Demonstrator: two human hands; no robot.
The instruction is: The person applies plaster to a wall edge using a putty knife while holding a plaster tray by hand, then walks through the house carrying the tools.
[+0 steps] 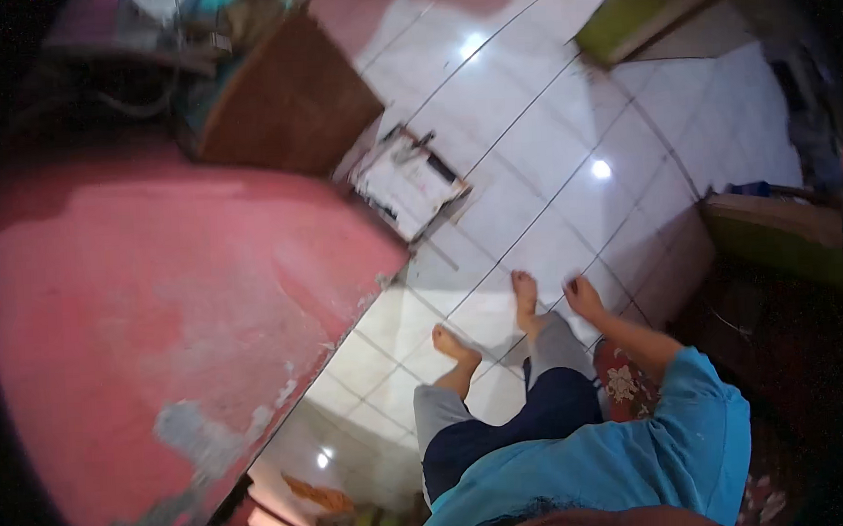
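Observation:
My right hand (583, 295) hangs beside my right thigh, above the white tiled floor (494, 199). Its fingers look bent, but blur hides whether they hold anything. My left hand is out of view. Below me are my two bare feet, one ahead of the other on the tiles. A worn, whitish square object (409, 188) with dark marks and a dark strip along one side sits ahead, by the wall corner. Red floral cloth (622, 381) shows beside my right leg.
A pink wall (159, 293) with peeling grey patches runs along my left. Ahead of it stands a brown wooden panel (287, 95). Green and wooden furniture edges (778, 233) line the right. An orange cloth (319, 495) lies at the lower left.

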